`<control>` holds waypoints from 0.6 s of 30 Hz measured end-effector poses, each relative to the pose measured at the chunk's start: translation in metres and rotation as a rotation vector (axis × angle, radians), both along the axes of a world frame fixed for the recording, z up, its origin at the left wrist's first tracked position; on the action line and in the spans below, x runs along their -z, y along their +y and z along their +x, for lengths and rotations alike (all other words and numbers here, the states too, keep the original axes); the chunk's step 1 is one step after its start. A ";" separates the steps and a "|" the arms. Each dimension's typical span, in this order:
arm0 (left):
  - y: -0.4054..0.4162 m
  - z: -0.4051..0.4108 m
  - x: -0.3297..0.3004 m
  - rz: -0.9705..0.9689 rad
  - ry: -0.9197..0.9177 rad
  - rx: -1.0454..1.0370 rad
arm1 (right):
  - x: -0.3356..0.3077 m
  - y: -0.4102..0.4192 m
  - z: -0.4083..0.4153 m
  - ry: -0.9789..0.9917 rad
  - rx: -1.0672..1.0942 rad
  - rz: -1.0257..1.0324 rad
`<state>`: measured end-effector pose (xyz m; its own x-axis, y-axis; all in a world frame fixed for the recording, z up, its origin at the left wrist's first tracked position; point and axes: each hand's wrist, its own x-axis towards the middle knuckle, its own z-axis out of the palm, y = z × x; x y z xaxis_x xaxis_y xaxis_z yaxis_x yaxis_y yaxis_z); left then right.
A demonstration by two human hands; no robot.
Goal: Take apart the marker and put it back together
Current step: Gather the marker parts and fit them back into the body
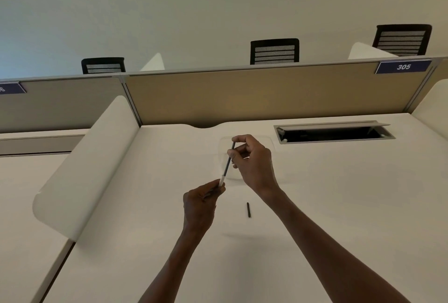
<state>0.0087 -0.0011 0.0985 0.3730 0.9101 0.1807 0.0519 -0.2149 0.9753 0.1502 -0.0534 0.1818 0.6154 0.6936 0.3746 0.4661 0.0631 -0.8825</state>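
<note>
My left hand [202, 202] pinches the white marker barrel [221, 181] at its upper end, above the white desk [339, 193]. A thin dark ink rod [228, 161] sticks out of the barrel, slanting up and to the right. My right hand [254, 159] grips the rod's top end between thumb and fingers. Most of the barrel is hidden inside my left fist. A small black marker cap [248, 209] lies flat on the desk, just right of my left hand and below my right wrist.
A tan partition [266, 94] with a "305" sign [403, 66] closes the desk's far edge. An open cable tray [334, 133] sits at the back right. A white side divider [97, 162] stands on the left. Black chair backs [274, 51] show behind the partition.
</note>
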 end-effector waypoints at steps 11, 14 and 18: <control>-0.004 0.005 -0.008 -0.080 -0.063 0.047 | 0.004 0.000 0.004 -0.067 -0.002 0.018; -0.004 0.006 -0.009 -0.067 -0.050 0.031 | 0.006 -0.001 0.004 -0.162 -0.048 0.053; -0.002 0.004 -0.012 -0.038 -0.036 0.018 | 0.011 -0.001 0.001 -0.272 -0.122 0.080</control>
